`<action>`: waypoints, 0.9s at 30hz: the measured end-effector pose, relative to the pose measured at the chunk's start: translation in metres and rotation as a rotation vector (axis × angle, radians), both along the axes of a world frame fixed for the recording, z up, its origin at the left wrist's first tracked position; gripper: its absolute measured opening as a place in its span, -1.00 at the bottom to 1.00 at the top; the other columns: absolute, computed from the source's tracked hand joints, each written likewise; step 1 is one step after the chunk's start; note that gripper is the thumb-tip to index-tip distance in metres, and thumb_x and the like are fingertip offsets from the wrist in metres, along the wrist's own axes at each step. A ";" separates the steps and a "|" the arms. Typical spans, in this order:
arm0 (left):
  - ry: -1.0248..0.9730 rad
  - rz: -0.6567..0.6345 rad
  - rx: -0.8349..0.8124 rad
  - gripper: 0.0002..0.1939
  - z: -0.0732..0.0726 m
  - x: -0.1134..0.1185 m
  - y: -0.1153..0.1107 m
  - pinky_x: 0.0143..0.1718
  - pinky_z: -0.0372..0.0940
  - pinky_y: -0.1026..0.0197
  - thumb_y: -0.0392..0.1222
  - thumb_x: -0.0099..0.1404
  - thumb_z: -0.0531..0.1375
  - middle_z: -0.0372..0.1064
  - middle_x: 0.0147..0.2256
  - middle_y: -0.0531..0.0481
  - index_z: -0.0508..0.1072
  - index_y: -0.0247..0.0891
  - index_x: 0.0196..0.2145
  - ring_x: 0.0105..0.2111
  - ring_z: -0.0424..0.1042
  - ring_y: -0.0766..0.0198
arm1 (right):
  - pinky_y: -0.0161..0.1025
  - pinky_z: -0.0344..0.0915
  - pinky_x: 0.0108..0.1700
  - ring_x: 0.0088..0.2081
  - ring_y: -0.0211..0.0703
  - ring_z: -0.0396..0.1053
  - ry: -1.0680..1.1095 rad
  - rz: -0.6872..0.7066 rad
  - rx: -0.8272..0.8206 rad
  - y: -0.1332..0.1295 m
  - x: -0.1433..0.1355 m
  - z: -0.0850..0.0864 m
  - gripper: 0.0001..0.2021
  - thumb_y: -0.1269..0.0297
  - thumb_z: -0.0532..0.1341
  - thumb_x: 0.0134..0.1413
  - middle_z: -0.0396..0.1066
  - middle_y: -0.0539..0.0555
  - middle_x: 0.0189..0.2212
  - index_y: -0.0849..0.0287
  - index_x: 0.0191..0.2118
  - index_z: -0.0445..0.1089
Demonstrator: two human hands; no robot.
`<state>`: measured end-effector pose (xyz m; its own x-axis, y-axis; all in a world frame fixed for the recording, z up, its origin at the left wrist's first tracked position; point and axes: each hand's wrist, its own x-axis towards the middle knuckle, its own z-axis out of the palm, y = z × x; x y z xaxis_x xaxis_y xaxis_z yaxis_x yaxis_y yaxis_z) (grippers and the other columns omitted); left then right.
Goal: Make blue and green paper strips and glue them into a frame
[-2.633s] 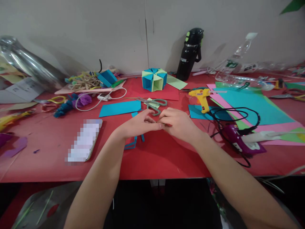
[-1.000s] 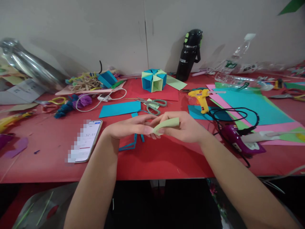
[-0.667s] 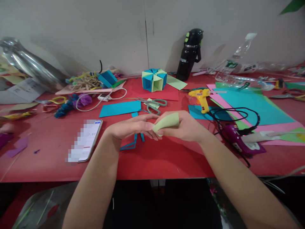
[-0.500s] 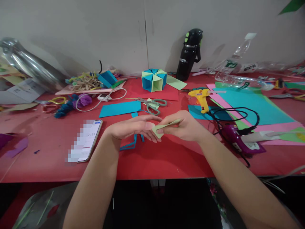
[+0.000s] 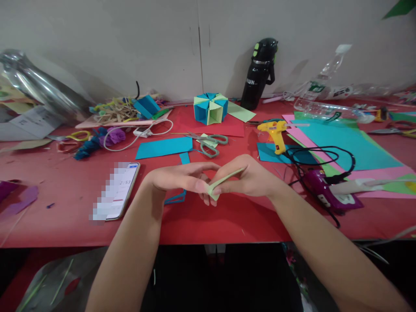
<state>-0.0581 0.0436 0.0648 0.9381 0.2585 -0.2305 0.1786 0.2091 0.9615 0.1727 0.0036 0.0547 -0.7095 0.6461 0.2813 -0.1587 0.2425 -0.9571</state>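
A folded piece of light green paper (image 5: 225, 179) is pinched between both hands above the red table. My right hand (image 5: 248, 175) grips it between thumb and fingers, with one edge running back along the palm. My left hand (image 5: 182, 177) has its thumb and fingers closed on the paper's near left corner. Under and behind the left hand lie thin blue paper strips (image 5: 175, 199), partly hidden by it. Grey-handled scissors (image 5: 211, 145) rest just beyond the hands. A blue paper rectangle (image 5: 164, 148) lies to their left, and a blue and green folded-paper ring (image 5: 210, 109) stands at the back.
A phone (image 5: 121, 193) lies left of my arm. On the right are a yellow glue gun (image 5: 274, 134), a purple tool (image 5: 325, 190) with a black cable, and coloured sheets (image 5: 351, 145). A black bottle (image 5: 259, 73) leans at the wall beside clear bottles (image 5: 331, 112).
The green paper has tilted and its fold stands more upright. My left thumb has come down onto its corner, and my left fingers have curled in beneath it.
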 end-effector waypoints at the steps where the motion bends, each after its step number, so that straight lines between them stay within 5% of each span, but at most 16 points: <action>1: 0.000 -0.015 -0.004 -0.13 -0.002 0.000 0.000 -0.07 0.45 -0.02 0.13 0.17 0.37 0.58 -0.12 -0.21 0.14 -0.23 0.29 -0.13 0.59 -0.02 | -0.20 0.54 -0.12 -0.25 -0.10 0.62 -0.015 0.037 -0.015 0.000 0.000 0.001 -0.88 0.31 0.39 0.17 0.65 0.11 -0.34 0.22 -0.21 0.65; 14: -0.035 0.067 0.053 -0.20 0.001 0.005 -0.003 0.00 0.44 -0.08 0.16 0.17 0.37 0.53 -0.07 -0.22 0.22 -0.23 0.22 -0.07 0.57 -0.04 | -0.17 0.50 -0.10 -0.21 -0.13 0.58 -0.008 0.048 0.085 0.004 0.005 0.001 -0.89 0.33 0.35 0.23 0.62 0.12 -0.31 0.24 -0.18 0.61; 27: 0.068 -0.119 0.083 -0.23 0.002 0.016 -0.007 -0.09 0.44 -0.01 0.05 0.04 0.47 0.52 -0.08 -0.16 0.27 -0.20 0.11 -0.05 0.55 -0.05 | -0.15 0.48 0.01 -0.14 -0.12 0.56 -0.103 0.257 0.009 0.003 0.005 -0.001 -0.86 0.28 0.39 0.17 0.63 0.16 -0.21 0.21 -0.20 0.65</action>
<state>-0.0419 0.0363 0.0670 0.9462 0.1676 -0.2767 0.2624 0.1027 0.9595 0.1775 0.0070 0.0541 -0.8751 0.4386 0.2047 -0.1185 0.2158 -0.9692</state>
